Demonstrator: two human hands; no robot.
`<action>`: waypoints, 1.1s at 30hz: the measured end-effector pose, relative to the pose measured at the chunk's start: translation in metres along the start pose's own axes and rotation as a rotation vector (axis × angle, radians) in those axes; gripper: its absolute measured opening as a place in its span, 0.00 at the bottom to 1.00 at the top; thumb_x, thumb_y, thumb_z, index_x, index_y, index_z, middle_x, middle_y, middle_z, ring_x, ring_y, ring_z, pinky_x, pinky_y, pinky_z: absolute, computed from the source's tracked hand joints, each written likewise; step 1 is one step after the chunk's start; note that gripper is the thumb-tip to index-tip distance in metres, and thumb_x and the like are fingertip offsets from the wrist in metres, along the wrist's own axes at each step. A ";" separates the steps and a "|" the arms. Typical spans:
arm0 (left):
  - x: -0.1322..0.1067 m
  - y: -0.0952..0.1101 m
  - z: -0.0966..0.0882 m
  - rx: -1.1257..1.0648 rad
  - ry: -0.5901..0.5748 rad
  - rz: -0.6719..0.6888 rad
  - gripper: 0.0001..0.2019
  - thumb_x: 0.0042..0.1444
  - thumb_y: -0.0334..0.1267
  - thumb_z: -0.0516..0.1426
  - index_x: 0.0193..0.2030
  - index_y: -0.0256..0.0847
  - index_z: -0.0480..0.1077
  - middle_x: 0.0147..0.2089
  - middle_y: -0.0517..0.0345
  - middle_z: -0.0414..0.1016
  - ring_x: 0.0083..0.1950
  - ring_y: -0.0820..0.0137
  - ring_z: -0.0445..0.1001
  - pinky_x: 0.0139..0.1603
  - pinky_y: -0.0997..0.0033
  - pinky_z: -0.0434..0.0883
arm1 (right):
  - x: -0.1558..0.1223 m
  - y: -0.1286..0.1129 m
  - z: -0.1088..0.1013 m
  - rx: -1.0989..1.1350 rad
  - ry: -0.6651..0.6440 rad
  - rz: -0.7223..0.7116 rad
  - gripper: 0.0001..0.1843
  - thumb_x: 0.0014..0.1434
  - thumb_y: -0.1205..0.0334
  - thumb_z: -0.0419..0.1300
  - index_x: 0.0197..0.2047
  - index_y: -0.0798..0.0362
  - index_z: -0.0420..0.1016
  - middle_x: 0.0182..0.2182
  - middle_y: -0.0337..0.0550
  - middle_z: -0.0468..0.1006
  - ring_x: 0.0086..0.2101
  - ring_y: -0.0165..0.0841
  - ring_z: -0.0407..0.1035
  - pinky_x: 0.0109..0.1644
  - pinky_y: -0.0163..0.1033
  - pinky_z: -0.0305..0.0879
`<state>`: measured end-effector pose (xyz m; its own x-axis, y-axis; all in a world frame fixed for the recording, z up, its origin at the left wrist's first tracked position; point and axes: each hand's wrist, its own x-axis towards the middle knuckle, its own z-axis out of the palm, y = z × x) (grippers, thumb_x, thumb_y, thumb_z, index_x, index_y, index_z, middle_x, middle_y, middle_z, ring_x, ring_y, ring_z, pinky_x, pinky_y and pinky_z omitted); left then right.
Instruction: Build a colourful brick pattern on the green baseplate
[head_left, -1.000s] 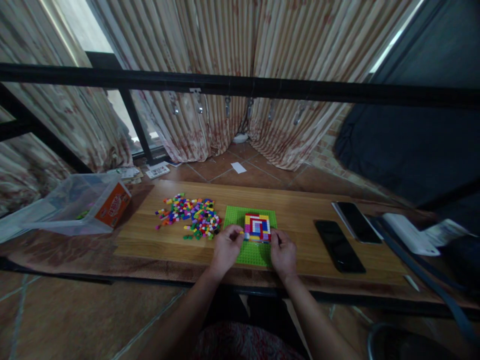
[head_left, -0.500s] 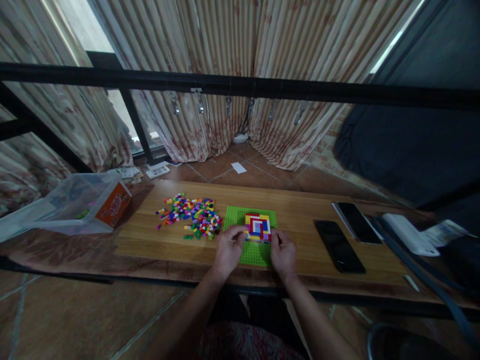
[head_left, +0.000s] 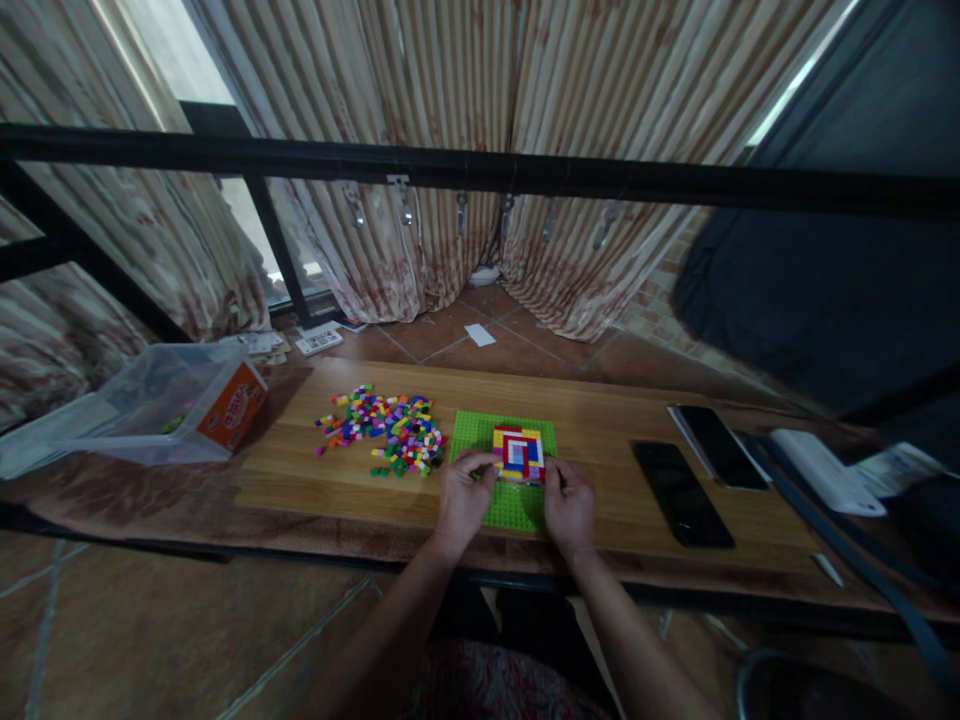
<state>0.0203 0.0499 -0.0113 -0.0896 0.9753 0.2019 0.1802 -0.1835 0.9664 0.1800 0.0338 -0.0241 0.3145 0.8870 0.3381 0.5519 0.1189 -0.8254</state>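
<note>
A green baseplate (head_left: pixel 472 436) lies on the wooden board, carrying a square multicoloured brick build (head_left: pixel 517 453). My left hand (head_left: pixel 463 496) rests on the plate at the build's left edge, thumb and forefinger pinched on something small that I cannot make out. My right hand (head_left: pixel 568 508) sits at the build's right edge with curled fingers touching the plate. A heap of several loose coloured bricks (head_left: pixel 382 430) lies left of the plate.
A clear plastic tub with an orange label (head_left: pixel 169 402) stands at far left. Two dark phones (head_left: pixel 681 494) (head_left: pixel 718 432) lie right of the plate, with white objects (head_left: pixel 817 468) beyond. A black bar (head_left: pixel 480 172) crosses the view; curtains hang behind.
My left hand's pinch has crept slightly toward the build's left edge. The right hand has stayed put.
</note>
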 end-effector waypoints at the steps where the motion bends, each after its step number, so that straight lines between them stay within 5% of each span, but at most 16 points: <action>1: 0.000 0.001 -0.001 -0.004 -0.005 -0.008 0.07 0.51 0.31 0.58 0.34 0.43 0.77 0.34 0.59 0.77 0.36 0.71 0.74 0.40 0.70 0.72 | 0.000 0.000 0.000 -0.001 0.001 -0.001 0.23 0.63 0.47 0.47 0.37 0.56 0.76 0.34 0.51 0.78 0.35 0.38 0.71 0.41 0.41 0.65; 8: 0.006 0.010 -0.006 0.012 -0.038 -0.107 0.13 0.50 0.32 0.58 0.43 0.42 0.75 0.34 0.59 0.76 0.33 0.73 0.74 0.35 0.74 0.70 | 0.000 -0.002 -0.001 -0.003 0.002 0.000 0.23 0.63 0.47 0.48 0.36 0.56 0.76 0.33 0.51 0.78 0.35 0.38 0.71 0.41 0.40 0.64; 15: 0.013 0.015 0.001 0.202 -0.018 -0.171 0.09 0.51 0.35 0.59 0.40 0.39 0.76 0.33 0.56 0.79 0.33 0.70 0.74 0.36 0.70 0.70 | 0.000 -0.001 -0.001 -0.010 0.010 0.009 0.23 0.62 0.47 0.48 0.35 0.56 0.75 0.33 0.51 0.78 0.34 0.38 0.71 0.41 0.40 0.65; 25: 0.016 0.011 0.006 0.184 -0.006 -0.255 0.07 0.50 0.32 0.59 0.36 0.37 0.75 0.34 0.55 0.79 0.34 0.71 0.75 0.37 0.72 0.70 | -0.002 -0.001 -0.002 -0.068 0.001 0.008 0.24 0.62 0.47 0.47 0.37 0.57 0.76 0.35 0.54 0.79 0.35 0.39 0.72 0.41 0.40 0.65; 33: -0.002 0.013 -0.011 0.073 0.083 -0.144 0.15 0.52 0.41 0.59 0.45 0.37 0.73 0.32 0.57 0.76 0.32 0.71 0.73 0.34 0.73 0.70 | -0.003 0.008 -0.003 -0.113 -0.026 0.035 0.27 0.60 0.43 0.47 0.38 0.58 0.76 0.36 0.55 0.79 0.36 0.41 0.72 0.41 0.41 0.64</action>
<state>0.0119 0.0441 0.0031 -0.1994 0.9768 0.0774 0.2303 -0.0301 0.9727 0.1855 0.0310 -0.0306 0.3153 0.9014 0.2967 0.6250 0.0380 -0.7797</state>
